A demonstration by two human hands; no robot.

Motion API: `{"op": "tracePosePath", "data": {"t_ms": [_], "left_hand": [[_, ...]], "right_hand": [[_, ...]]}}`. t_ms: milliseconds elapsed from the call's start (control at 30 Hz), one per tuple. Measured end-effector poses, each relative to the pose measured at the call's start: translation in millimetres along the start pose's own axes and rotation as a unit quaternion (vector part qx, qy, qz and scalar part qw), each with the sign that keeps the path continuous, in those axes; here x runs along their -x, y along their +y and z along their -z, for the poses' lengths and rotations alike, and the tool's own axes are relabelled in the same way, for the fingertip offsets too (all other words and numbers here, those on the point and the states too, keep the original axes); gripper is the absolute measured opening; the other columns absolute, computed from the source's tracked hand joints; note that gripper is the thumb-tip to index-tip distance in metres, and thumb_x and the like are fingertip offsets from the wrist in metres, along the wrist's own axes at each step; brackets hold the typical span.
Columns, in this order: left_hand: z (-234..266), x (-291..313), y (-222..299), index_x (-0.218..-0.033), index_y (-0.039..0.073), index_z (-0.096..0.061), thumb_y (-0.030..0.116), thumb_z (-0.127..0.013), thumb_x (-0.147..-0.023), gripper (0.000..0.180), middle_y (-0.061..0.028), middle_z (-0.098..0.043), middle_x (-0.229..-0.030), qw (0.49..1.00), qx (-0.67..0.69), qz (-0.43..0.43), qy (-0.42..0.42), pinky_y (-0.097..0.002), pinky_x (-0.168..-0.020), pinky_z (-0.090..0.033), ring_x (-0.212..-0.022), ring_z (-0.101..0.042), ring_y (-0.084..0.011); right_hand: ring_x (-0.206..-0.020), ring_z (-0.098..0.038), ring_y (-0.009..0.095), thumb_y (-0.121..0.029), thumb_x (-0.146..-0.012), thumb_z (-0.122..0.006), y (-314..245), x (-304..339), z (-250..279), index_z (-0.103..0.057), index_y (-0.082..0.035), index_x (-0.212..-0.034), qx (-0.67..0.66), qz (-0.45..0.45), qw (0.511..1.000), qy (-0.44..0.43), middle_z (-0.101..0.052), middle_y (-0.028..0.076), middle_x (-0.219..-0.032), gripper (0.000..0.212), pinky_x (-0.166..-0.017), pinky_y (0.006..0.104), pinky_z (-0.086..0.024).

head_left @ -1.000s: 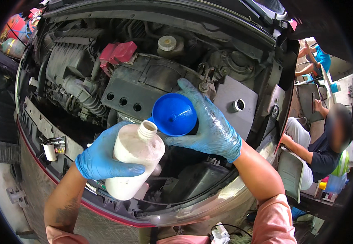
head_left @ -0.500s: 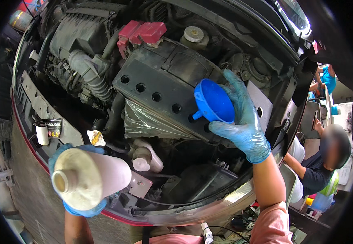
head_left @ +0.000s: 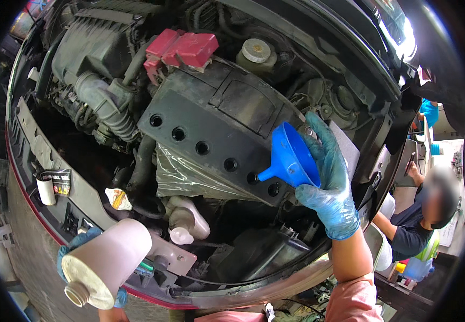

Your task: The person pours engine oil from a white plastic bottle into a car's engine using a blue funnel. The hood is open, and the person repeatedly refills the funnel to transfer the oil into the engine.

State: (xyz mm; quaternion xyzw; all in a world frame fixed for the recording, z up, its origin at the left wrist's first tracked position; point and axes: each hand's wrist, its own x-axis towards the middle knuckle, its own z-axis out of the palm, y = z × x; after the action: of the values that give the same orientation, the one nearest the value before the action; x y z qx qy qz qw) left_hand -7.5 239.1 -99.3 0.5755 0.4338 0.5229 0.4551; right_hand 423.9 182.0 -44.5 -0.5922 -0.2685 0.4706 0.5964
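since a moment ago the gloved right hand point(head_left: 326, 185) has carried the blue plastic funnel point(head_left: 291, 161), fingers closed round its rim, spout into a black car battery point(head_left: 216, 134) cell hole, while the left hand point(head_left: 90, 268), wrapped round the white plastic bottle point(head_left: 106, 263), has dropped low, so filling looks near.

Blue funnel point(head_left: 291, 159), blue gloves on both hands, white bottle point(head_left: 106, 263), red terminal cover point(head_left: 181, 49) over the black battery point(head_left: 211, 134).

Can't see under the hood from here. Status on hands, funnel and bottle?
Right hand holds blue funnel, spout at a battery cell hole. Left hand grips white bottle, uncapped, off to the side. Nothing blocking.
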Motion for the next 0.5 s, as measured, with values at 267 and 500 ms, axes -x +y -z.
{"op": "tracePosePath", "data": {"t_ms": [267, 500], "left_hand": [[20, 13, -19, -0.145, -0.002, -0.045, 0.046, -0.078, -0.085, 0.083, -0.0177, -0.061, -0.138, 0.994, -0.109, -0.024, 0.019, -0.0478, -0.109, -0.048, -0.121, -0.064, -0.0315], [34, 16, -34, -0.149, -0.001, -0.04, 0.05, -0.072, -0.089, 0.085, -0.0181, -0.055, -0.144, 0.992, -0.12, -0.02, 0.02, -0.0504, -0.113, -0.044, -0.128, -0.057, -0.0331]], "right_hand": [[-0.139, -0.052, 0.039, 0.007, -0.072, -0.088, 1, 1, -3, -0.018, -0.01, -0.164, -0.178, -0.009, 0.983, -0.037, -0.048, 0.022, -0.15, 0.117, -0.11, 0.0517, -0.049], [-0.138, -0.053, 0.029, -0.017, -0.065, -0.097, -3, -4, 3, -0.026, -0.007, -0.163, -0.035, -0.043, 0.998, 0.003, -0.054, 0.015, -0.147, 0.122, -0.118, 0.043, -0.039]]}}
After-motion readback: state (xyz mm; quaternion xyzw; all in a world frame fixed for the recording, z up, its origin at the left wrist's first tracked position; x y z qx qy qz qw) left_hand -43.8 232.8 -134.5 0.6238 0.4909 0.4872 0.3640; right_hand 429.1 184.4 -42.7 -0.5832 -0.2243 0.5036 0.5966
